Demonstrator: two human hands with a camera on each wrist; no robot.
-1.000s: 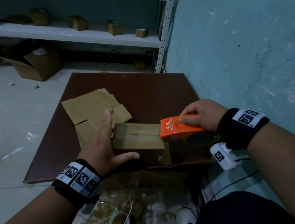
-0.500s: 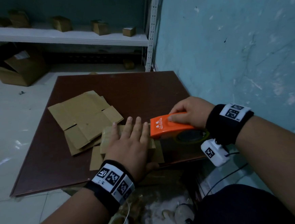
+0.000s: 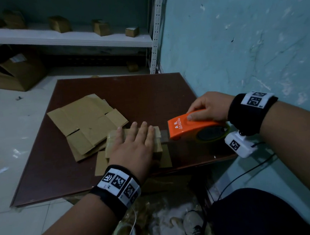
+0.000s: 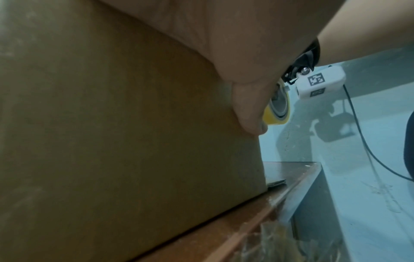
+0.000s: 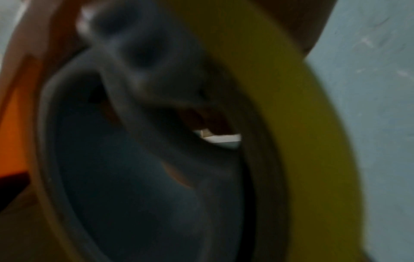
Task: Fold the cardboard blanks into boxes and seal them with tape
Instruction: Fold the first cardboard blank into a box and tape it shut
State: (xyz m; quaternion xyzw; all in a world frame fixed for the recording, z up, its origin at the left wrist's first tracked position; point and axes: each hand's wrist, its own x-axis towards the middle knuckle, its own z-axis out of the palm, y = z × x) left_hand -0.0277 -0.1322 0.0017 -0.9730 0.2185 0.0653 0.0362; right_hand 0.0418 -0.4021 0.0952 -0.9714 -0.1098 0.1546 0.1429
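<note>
- Left hand [image 3: 134,146] now lies flat, fingers spread, pressing the box [image 3: 157,149] top instead of bracing its side.
- Right hand [image 3: 208,109] grips the tape dispenser [image 3: 192,126], drawn right off the box; the seam strip looks laid.

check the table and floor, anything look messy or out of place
Yes. Crumpled used tape and scraps litter the floor under the near edge of the table. The flat cardboard blanks lie in a skewed, fanned stack. The box under the left hand looks fine.
</note>
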